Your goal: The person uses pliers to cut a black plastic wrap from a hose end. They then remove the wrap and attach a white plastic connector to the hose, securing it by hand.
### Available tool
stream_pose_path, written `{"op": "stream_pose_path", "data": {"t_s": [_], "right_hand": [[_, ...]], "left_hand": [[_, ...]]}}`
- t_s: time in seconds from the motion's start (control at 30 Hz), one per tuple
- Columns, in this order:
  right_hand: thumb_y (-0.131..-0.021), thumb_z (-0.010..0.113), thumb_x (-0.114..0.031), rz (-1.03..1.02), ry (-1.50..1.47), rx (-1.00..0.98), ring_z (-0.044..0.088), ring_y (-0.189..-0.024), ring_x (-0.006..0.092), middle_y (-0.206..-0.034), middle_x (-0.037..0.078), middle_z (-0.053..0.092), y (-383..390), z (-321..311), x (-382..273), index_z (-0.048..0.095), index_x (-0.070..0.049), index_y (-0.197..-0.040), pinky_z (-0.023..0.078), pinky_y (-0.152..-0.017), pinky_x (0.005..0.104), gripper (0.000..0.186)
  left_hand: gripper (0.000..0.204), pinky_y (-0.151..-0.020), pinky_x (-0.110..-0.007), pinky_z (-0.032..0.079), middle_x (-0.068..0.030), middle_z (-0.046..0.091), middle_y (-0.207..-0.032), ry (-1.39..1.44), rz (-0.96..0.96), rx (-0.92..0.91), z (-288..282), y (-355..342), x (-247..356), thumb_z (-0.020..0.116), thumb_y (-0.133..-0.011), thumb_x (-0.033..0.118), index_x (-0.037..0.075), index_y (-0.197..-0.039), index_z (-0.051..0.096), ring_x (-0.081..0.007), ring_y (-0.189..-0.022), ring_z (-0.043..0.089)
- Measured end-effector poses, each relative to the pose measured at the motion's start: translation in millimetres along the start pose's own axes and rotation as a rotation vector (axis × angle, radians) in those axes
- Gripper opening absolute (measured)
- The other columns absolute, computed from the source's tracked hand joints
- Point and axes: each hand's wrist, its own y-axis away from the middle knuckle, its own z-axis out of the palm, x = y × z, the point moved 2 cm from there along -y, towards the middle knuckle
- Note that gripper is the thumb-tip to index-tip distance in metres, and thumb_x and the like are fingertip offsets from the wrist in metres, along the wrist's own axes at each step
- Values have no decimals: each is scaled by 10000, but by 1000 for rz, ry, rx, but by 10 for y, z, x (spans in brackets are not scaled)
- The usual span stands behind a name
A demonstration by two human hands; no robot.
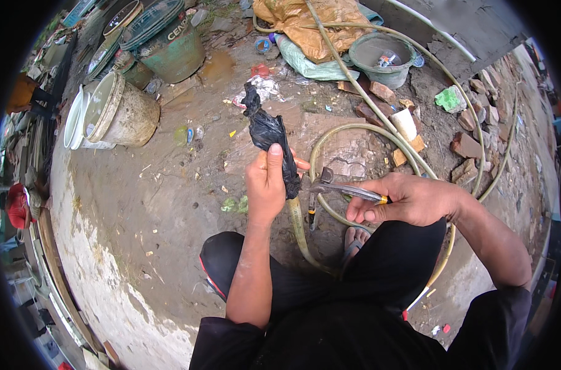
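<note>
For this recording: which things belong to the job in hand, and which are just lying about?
Apparently in the job:
black plastic, in the left hand
pincers, in the right hand
yellowish hose meeting the plastic

Seemingly just lying about:
dirty white bucket
broken bricks
orange-brown sack

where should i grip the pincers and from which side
Probably by the handles of the pincers, with the right hand coming from the right: their biting end lies close beside the black plastic, and one handle runs rightward into that hand. The other handle splays toward the picture's lower edge, so the grip would need to span both.
</note>
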Motion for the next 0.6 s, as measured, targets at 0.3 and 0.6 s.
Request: {"op": "stream_pose_path", "data": {"t_s": [0.3, 0.6], "right_hand": [[-1060, 641, -243, -726, -311, 901, 380, -1509, 465, -1605, 283, 386, 255, 705, 109, 536, -1, -1418, 393, -1187, 589, 445], [-1107, 529, -215, -1148, -402, 951, 668, -1156, 430, -1385, 287, 509, 641, 121, -356, 512, -76, -1117, 531, -1015, 693, 141]], "left_hand": [[517, -493, -307, 474, -67, 614, -659, 518, -506, 139, -56, -87, -169, 485, -1075, 563, 107, -879, 626, -162, -536, 585], [564, -514, -317, 473, -45, 617, -664, 542, -620, 48, 76, 20, -245, 446, -1064, 662, 133, -939, 595, -143, -564, 587]]}}
